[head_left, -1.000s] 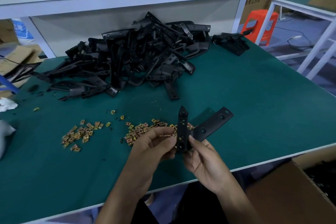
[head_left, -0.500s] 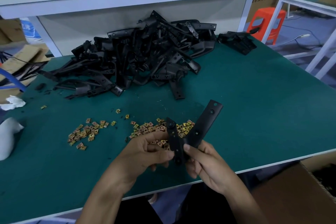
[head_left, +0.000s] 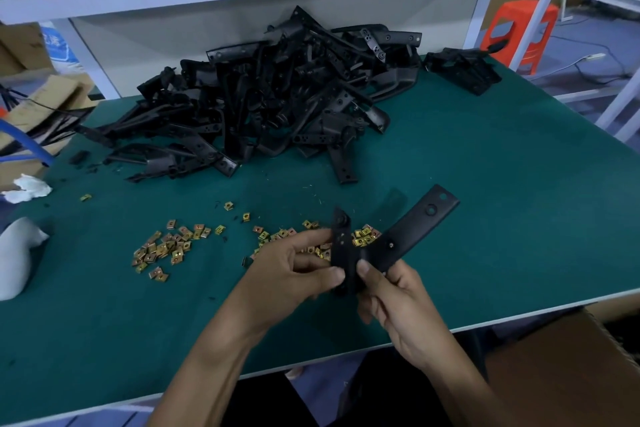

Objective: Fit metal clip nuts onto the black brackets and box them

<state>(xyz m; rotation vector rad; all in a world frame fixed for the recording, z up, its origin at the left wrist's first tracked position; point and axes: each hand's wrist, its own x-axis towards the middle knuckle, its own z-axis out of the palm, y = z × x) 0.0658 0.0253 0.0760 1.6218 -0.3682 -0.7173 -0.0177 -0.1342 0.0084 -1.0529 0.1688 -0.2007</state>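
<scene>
Two hands on one black bracket (head_left: 415, 225) here, held just above the near edge of the green table (head_left: 502, 201), right over the closer scatter of clip nuts (head_left: 363, 239). The left hand (head_left: 294, 274) has its thumb and fingertips pinched on the short upright arm. The right hand (head_left: 398, 302) has its thumb pressed at the bend with the other fingers curled underneath, so the long arm sticks out up and to the right. Can't tell if there's a nut between the left fingers, it's too small to see.

Looks like the fitting step, with a nut going onto the short arm's edge. Best bet imo is for the person to use the right hand as the anchor close to the bend so the arm doesn't twist. Then line the nut's hole up with the bracket hole and push straight on, since at an angle it'll probably cock and pop off. Plenty left to do judging by the big bracket pile (head_left: 277, 97) at the back. The cardboard box (head_left: 571, 374) sits lower right, below the table edge.
</scene>
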